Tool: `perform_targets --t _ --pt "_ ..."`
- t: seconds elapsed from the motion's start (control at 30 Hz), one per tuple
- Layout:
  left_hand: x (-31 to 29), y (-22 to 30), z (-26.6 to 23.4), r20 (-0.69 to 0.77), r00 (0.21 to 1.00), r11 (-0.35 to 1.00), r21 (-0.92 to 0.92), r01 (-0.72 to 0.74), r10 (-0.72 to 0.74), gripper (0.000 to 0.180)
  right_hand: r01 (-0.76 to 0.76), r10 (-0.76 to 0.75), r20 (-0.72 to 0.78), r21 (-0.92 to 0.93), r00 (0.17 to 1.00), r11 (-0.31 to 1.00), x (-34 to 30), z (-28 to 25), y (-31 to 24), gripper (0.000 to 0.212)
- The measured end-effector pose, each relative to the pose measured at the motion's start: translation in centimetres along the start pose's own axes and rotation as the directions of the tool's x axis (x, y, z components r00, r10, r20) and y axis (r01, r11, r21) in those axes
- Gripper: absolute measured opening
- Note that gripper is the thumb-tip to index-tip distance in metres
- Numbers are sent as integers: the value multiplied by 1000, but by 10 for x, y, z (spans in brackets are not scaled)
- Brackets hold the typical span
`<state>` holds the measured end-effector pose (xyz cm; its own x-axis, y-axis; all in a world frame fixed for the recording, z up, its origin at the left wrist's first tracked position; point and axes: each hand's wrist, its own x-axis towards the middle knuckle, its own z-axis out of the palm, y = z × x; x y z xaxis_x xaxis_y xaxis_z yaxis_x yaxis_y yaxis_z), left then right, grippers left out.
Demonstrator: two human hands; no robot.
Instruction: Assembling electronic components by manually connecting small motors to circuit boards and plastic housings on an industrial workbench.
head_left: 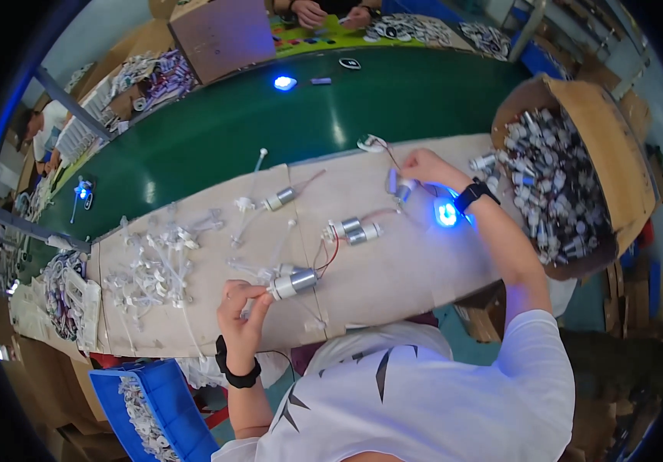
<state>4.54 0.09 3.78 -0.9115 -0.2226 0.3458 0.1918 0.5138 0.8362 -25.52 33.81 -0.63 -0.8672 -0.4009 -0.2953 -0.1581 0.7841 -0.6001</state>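
Observation:
My left hand [243, 309] is closed, its thumb and fingers pinching the white end of a small silver motor [298, 282] above the cardboard-covered bench. Red wires run up from that motor toward a pair of similar motors [356, 231]. Farther right, my right hand [426, 166] has its fingers pinched together on a thin wire, which leads to a small white round part [371, 143]. Just below those fingertips are a purple battery [392, 181] and another silver motor [405, 189]. A blue glowing light [447, 212] lies beneath my right wrist.
Clear plastic parts [154, 269] are heaped on the left of the bench. A carton [631, 169] full of motors stands at right. Beyond runs a green conveyor belt [216, 115] carrying another lit piece [284, 82]. A blue bin [173, 400] sits lower left. A co-worker's hands [331, 15] work opposite.

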Motion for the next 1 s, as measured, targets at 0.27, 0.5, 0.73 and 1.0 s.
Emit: perform_targets --t 0.27,0.5,0.73,1.0 --pt "-1 -4 -14 -159 962 937 -308 166 -222 11 -87 81 46 154 996 984 55 -104 -38 11" --pt "9 -16 -14 -222 926 904 -373 208 -305 11 -316 116 -496 -342 861 885 198 -221 11 11" --pt "18 -25 -20 -295 893 915 -322 241 -339 12 -453 -82 -694 -550 715 702 253 -264 98 20" --pt "17 -18 -19 -295 923 968 -133 214 -245 10 -85 -153 -445 -471 882 878 228 -102 -21 20"
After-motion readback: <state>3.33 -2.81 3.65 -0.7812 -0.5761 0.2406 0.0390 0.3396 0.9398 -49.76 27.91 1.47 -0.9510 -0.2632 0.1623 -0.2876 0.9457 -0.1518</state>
